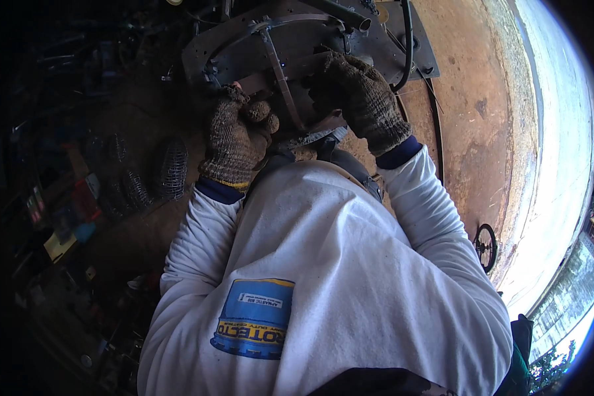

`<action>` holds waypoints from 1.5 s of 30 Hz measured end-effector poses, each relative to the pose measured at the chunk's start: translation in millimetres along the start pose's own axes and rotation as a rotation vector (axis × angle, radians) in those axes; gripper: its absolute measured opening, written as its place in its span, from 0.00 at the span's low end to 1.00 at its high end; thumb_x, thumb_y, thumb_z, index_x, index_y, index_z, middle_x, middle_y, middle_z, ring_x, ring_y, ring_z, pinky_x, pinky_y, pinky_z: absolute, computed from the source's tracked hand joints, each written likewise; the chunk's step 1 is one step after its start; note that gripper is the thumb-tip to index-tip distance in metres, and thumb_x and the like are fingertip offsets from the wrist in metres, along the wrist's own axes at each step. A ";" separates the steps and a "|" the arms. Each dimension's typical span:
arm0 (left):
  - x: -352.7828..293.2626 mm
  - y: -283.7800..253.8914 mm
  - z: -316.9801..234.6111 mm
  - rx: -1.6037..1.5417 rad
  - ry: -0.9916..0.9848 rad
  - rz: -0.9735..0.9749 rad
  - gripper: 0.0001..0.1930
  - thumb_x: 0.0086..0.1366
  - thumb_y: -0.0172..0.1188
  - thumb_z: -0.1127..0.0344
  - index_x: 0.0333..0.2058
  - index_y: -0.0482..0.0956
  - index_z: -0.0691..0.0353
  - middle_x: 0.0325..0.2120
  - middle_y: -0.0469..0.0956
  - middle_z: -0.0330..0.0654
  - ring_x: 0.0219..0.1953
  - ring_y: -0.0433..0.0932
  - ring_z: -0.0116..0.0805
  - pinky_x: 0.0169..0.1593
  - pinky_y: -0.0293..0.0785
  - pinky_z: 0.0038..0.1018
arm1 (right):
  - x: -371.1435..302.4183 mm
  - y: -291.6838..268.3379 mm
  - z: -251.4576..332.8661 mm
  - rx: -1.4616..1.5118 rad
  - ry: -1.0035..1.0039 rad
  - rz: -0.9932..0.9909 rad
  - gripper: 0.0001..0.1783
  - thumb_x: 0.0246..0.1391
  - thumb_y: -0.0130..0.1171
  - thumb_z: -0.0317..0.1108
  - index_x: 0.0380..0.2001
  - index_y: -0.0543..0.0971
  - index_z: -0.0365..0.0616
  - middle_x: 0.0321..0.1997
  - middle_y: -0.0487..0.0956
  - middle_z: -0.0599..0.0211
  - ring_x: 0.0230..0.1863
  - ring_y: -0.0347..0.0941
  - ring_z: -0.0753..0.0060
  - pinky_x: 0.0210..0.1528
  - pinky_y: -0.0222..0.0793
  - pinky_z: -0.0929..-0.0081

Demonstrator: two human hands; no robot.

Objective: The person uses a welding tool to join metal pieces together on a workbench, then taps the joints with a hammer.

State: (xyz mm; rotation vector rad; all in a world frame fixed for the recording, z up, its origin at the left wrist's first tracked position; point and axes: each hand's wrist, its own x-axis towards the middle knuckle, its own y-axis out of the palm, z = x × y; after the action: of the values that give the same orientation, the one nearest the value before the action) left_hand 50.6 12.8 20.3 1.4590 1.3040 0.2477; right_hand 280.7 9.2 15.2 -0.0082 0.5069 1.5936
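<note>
Both my hands wear worn brown-grey knitted gloves. My left hand (239,135) is curled, its fingertips pinched at the left end of a rust-brown flat metal strip (284,74); a bit of bare fingertip shows there. On the other side, my right hand (368,99) bends its fingers over the strip's right end, though the fingertips are dark. A narrow flat bar (277,66) crosses between the hands, running from a curved metal bar (244,33) toward me. Beneath these lies a dark steel plate (198,49) with bolted or welded brackets.
A pipe end (364,25) juts over the plate, and a black bent rod (409,46) stands at its right. Several wire coils (173,168) lie on the dark floor at left, among clutter. A black spoked wheel (486,248) rests on the brown ground (472,138) at right.
</note>
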 end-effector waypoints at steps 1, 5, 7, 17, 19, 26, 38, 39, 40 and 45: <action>0.1 -0.5 -0.6 -0.001 -0.001 0.004 0.04 0.61 0.59 0.58 0.33 0.79 0.47 0.23 0.69 0.30 0.27 0.67 0.27 0.33 0.70 0.33 | 2.0 -3.3 -5.1 -0.037 -0.022 0.014 0.23 0.62 0.50 0.44 0.51 0.72 0.36 0.40 0.81 0.59 0.38 0.79 0.69 0.41 0.76 0.74; 1.6 -2.4 -1.6 0.004 -0.017 -0.024 0.04 0.61 0.59 0.58 0.33 0.78 0.47 0.23 0.69 0.30 0.26 0.67 0.27 0.32 0.71 0.34 | 6.0 -10.7 -22.0 -0.097 -0.133 -0.030 0.22 0.62 0.49 0.45 0.50 0.73 0.38 0.40 0.80 0.57 0.39 0.79 0.67 0.41 0.76 0.72; 2.5 -4.3 -2.0 0.003 -0.021 0.009 0.05 0.60 0.60 0.58 0.32 0.78 0.48 0.23 0.69 0.31 0.26 0.68 0.27 0.33 0.72 0.34 | 3.9 -11.1 -17.8 -0.072 -0.102 -0.026 0.23 0.62 0.48 0.45 0.51 0.72 0.38 0.41 0.80 0.56 0.40 0.78 0.66 0.42 0.76 0.71; 3.1 -5.8 -0.9 -0.001 -0.007 0.029 0.06 0.60 0.61 0.57 0.32 0.78 0.49 0.24 0.70 0.31 0.27 0.68 0.27 0.33 0.71 0.34 | 4.8 -20.7 -26.6 -0.025 -0.060 -0.060 0.23 0.63 0.48 0.46 0.50 0.72 0.38 0.41 0.80 0.56 0.40 0.78 0.65 0.43 0.75 0.71; 2.7 -8.2 -1.0 -0.019 -0.011 0.031 0.06 0.59 0.61 0.58 0.33 0.78 0.49 0.24 0.70 0.31 0.28 0.68 0.27 0.34 0.71 0.35 | 3.1 -19.9 -25.8 0.167 -0.009 -0.073 0.22 0.62 0.48 0.46 0.49 0.73 0.38 0.41 0.80 0.57 0.41 0.78 0.65 0.43 0.74 0.70; -1.4 -1.2 2.9 -0.076 0.032 -0.002 0.07 0.67 0.51 0.59 0.38 0.72 0.52 0.28 0.70 0.36 0.27 0.67 0.28 0.32 0.65 0.31 | -0.2 -23.6 -15.0 0.193 -0.032 -0.223 0.20 0.59 0.52 0.45 0.47 0.75 0.41 0.41 0.80 0.61 0.39 0.78 0.65 0.41 0.74 0.69; 1.5 -1.3 1.0 -0.080 0.012 -0.020 0.07 0.66 0.52 0.58 0.35 0.75 0.52 0.25 0.70 0.34 0.27 0.68 0.28 0.32 0.66 0.32 | -10.3 -42.4 -10.8 0.342 0.081 -0.194 0.20 0.59 0.55 0.43 0.46 0.75 0.37 0.38 0.80 0.60 0.35 0.78 0.67 0.38 0.75 0.72; 1.2 -1.0 1.1 -0.082 0.013 -0.018 0.07 0.66 0.52 0.58 0.35 0.75 0.52 0.25 0.70 0.34 0.27 0.67 0.28 0.31 0.66 0.32 | -11.7 -38.3 -10.5 0.323 0.066 -0.179 0.20 0.59 0.55 0.43 0.46 0.74 0.37 0.39 0.80 0.59 0.36 0.78 0.67 0.39 0.75 0.72; 1.1 -1.2 1.4 -0.083 0.012 -0.017 0.07 0.65 0.53 0.58 0.35 0.75 0.52 0.25 0.70 0.33 0.26 0.67 0.28 0.31 0.66 0.32 | -12.8 -33.6 -10.0 0.305 0.051 -0.165 0.20 0.59 0.55 0.42 0.46 0.74 0.37 0.39 0.80 0.59 0.36 0.78 0.66 0.39 0.75 0.72; 1.8 3.5 2.3 -0.037 0.026 -0.039 0.07 0.65 0.54 0.58 0.36 0.75 0.52 0.25 0.69 0.32 0.25 0.67 0.26 0.30 0.65 0.30 | -12.7 -15.4 -7.2 0.325 0.088 0.005 0.24 0.59 0.53 0.42 0.55 0.69 0.39 0.41 0.80 0.53 0.37 0.79 0.64 0.37 0.75 0.70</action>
State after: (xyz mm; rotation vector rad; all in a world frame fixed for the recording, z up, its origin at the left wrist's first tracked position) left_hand 54.9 13.7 21.4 1.4026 1.3405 0.2643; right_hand 294.5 -5.1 7.8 0.1690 0.8300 1.5049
